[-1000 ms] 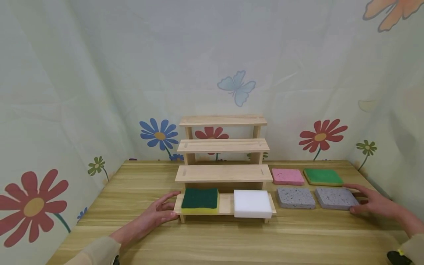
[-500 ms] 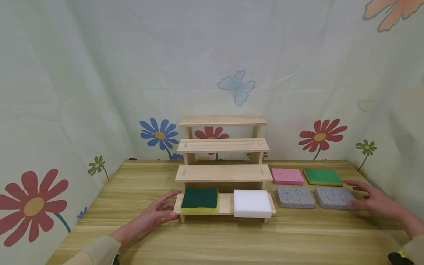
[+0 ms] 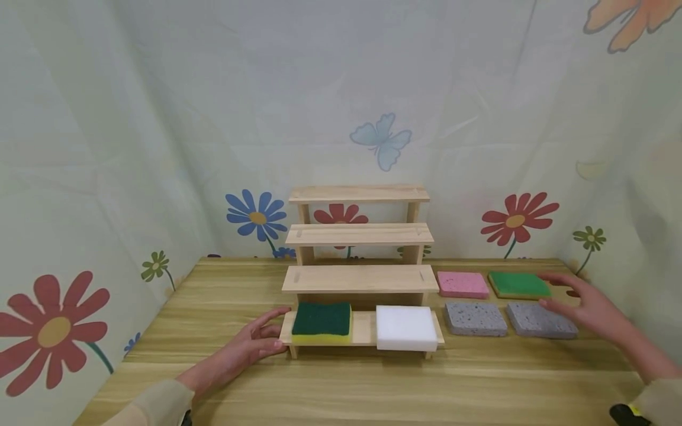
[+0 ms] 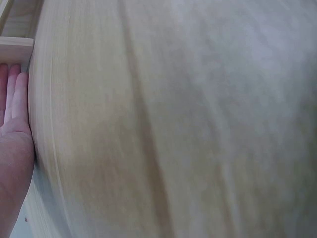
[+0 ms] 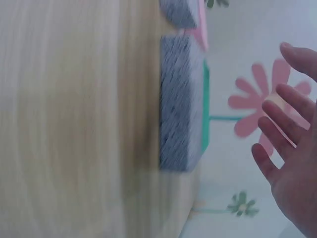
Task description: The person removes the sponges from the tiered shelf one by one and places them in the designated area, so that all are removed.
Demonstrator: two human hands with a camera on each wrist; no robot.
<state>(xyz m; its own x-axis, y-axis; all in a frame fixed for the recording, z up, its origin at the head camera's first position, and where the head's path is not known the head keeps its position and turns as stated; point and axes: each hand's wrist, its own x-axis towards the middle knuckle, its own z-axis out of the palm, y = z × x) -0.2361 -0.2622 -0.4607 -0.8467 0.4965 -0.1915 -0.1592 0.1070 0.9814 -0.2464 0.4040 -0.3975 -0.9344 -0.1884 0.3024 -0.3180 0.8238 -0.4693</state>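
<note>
A wooden stepped rack (image 3: 360,278) stands mid-table. Its lowest step carries a green-and-yellow sponge (image 3: 322,321) and a white foam block (image 3: 406,327). My left hand (image 3: 263,337) lies flat on the table, its straight fingers touching that step's left end (image 4: 15,47). To the right of the rack lie a pink sponge (image 3: 462,284), a green sponge (image 3: 518,284) and two grey sponges (image 3: 475,318) (image 3: 538,319). My right hand (image 3: 559,296) hovers with spread fingers (image 5: 282,129) over the far right, between the green sponge and the right grey sponge (image 5: 181,104), holding nothing.
The wooden table (image 3: 341,384) is enclosed by a flower-and-butterfly printed cloth backdrop (image 3: 160,148) at the back and both sides. The rack's upper three steps carry nothing. Bare tabletop stretches along the front edge and to the left of the rack.
My right hand has lifted off the right grey sponge's edge and moved up and back toward the green sponge. The left hand and the sponges have stayed put.
</note>
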